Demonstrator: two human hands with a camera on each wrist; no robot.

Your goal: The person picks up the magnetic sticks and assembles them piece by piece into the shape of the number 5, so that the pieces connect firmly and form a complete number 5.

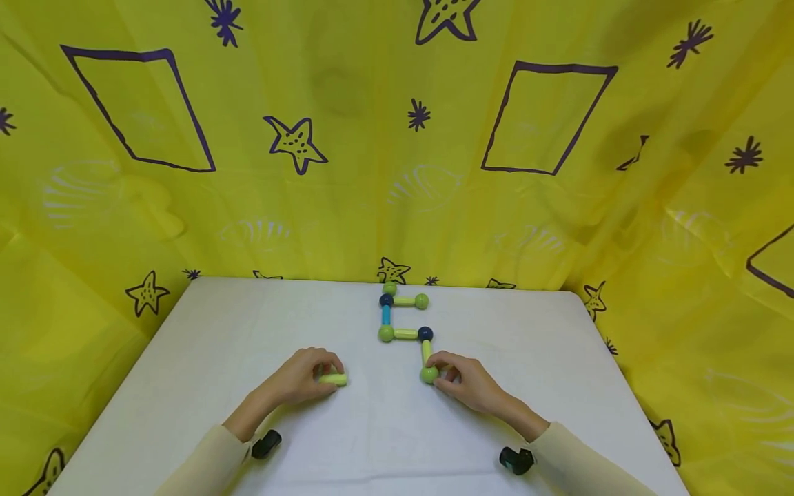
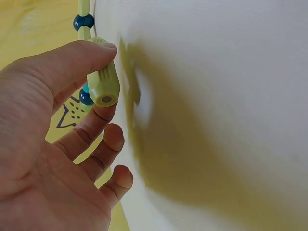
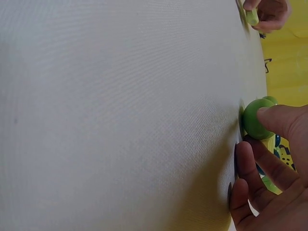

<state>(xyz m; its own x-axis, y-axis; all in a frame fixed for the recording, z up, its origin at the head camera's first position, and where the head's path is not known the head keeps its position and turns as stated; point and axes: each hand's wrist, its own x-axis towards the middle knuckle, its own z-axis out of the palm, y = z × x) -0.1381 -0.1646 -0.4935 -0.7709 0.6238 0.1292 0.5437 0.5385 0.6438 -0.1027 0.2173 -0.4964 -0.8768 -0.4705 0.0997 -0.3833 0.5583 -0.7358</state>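
My left hand (image 1: pixel 309 375) pinches a pale yellow-green rod (image 2: pixel 104 82) between thumb and fingers, just over the white table. A round socket shows in the rod's near end. On the right, my right hand (image 1: pixel 468 381) pinches a green ball (image 3: pixel 257 119) with thumb and index finger. That ball sits at the near end of a joined chain of rods and balls. A yellow-green rod (image 1: pixel 426 350) links it to a dark blue ball (image 1: pixel 424 333). From there another rod (image 1: pixel 406 334) runs left to a green ball (image 1: pixel 386 333).
Farther back, a blue rod (image 1: pixel 386 316) leads to a second dark blue ball (image 1: pixel 386 300), with two more green balls beyond, one at the right (image 1: pixel 422 301). A yellow patterned curtain (image 1: pixel 347 207) surrounds the white table (image 1: pixel 260 310). Black wrist cameras sit by both sleeves.
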